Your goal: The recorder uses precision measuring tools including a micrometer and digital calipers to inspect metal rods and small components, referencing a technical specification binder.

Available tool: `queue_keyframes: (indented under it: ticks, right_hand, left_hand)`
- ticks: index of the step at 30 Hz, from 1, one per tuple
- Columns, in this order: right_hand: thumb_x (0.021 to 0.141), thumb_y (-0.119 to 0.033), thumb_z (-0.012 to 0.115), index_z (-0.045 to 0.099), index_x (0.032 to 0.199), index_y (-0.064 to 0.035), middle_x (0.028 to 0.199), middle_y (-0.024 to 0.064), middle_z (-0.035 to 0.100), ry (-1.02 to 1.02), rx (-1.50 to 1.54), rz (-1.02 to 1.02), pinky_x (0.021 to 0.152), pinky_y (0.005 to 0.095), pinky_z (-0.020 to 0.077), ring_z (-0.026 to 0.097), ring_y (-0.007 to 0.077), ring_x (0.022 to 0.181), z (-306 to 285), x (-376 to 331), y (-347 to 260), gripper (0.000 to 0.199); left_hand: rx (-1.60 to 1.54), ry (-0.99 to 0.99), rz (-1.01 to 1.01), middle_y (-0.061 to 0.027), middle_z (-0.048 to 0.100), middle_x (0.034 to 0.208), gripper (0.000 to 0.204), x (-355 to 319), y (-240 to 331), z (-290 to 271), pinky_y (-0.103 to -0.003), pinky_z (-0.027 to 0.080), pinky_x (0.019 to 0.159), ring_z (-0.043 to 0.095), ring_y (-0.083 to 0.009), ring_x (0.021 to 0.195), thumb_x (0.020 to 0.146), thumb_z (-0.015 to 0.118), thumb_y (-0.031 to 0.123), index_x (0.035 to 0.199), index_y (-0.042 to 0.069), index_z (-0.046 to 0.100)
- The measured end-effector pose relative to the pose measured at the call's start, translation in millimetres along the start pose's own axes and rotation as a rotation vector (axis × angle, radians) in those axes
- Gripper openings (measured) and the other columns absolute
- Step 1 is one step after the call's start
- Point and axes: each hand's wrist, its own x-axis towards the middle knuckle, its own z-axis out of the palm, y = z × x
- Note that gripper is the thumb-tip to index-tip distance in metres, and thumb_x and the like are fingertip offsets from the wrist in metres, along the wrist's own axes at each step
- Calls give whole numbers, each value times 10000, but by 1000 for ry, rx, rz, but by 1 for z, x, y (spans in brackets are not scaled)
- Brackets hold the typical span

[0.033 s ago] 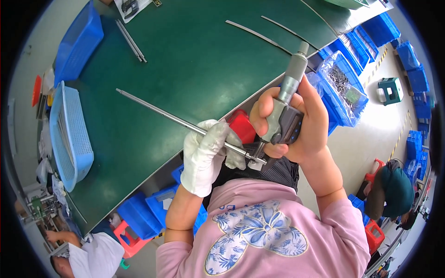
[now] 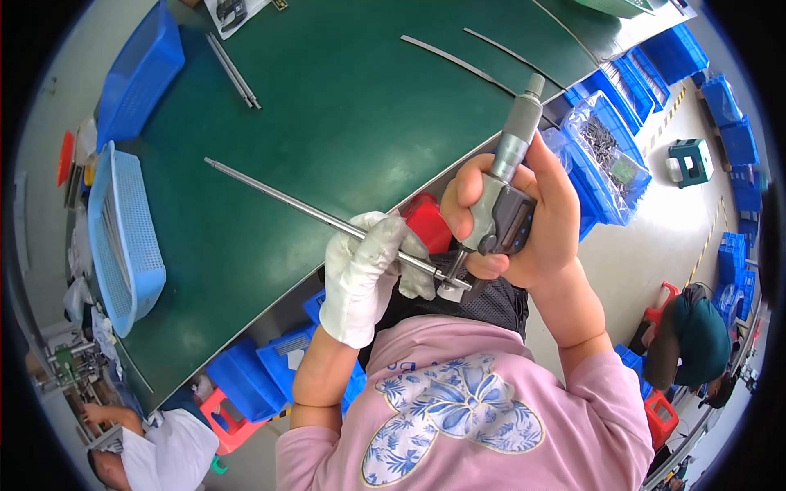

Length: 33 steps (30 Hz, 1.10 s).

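My left hand (image 2: 364, 270), in a white glove, grips a long thin metal rod (image 2: 278, 196) near its close end. The rod slants up and to the left over the green table (image 2: 327, 106). My bare right hand (image 2: 548, 221) holds a grey digital micrometer (image 2: 512, 164) upright, thimble pointing away. Its jaws sit at the rod's near end, just right of my gloved fingers. A red object (image 2: 427, 221) lies at the table edge behind my hands, partly hidden.
A light blue mesh basket (image 2: 123, 237) and a darker blue bin (image 2: 143, 74) stand at the table's left. Two short rods (image 2: 233, 72) and thin metal strips (image 2: 458, 61) lie farther back. Blue bins with bagged parts (image 2: 606, 155) stand right. Other people work at lower left (image 2: 155, 450) and right (image 2: 692, 340).
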Motion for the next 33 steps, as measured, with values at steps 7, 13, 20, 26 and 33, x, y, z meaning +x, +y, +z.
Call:
queue_keyframes:
  ticks: [7, 13, 20, 26, 33]
  right_hand:
    - [862, -509, 189, 493, 838, 56, 714, 201, 477, -4, -93, -48, 316, 207, 370, 411, 158, 495, 9, 2, 4, 643]
    - [857, -521, 158, 506, 851, 71, 714, 209, 485, 105, -128, -62, 319, 199, 366, 411, 158, 495, 9, 2, 2, 687]
    - [800, -593, 286, 556, 829, 17, 800, 157, 564, 31, -136, -35, 333, 226, 373, 546, 194, 600, 2, 1, 2, 668]
    - [817, -592, 239, 542, 833, 28, 766, 177, 541, 51, -144, -83, 323, 212, 367, 494, 171, 527, 5, 0, 4, 690]
    - [818, -613, 240, 547, 784, 10, 664, 178, 537, 137, -303, -26, 311, 203, 343, 446, 138, 440, 6, 1, 6, 695]
  left_hand:
    - [9, 36, 21, -89, 528, 578, 345, -2, -3, -4, -212, 357, 380, 464, -107, 420, 838, 493, 324, 660, 29, 474]
    - [-134, 6, 56, -110, 581, 624, 214, 0, -8, -11, -251, 427, 405, 557, -170, 466, 832, 519, 192, 753, -6, 537]
    - [-144, -54, 37, -116, 580, 624, 210, 1, -9, -13, -243, 425, 389, 563, -178, 462, 831, 518, 193, 756, -4, 518]
    - [-149, -39, 31, -118, 581, 625, 214, -1, -13, -12, -246, 435, 405, 563, -177, 470, 829, 519, 190, 743, -6, 523]
    - [-173, -107, 66, -115, 567, 634, 246, -1, -10, -14, -259, 456, 509, 542, -166, 528, 828, 510, 208, 728, -16, 525]
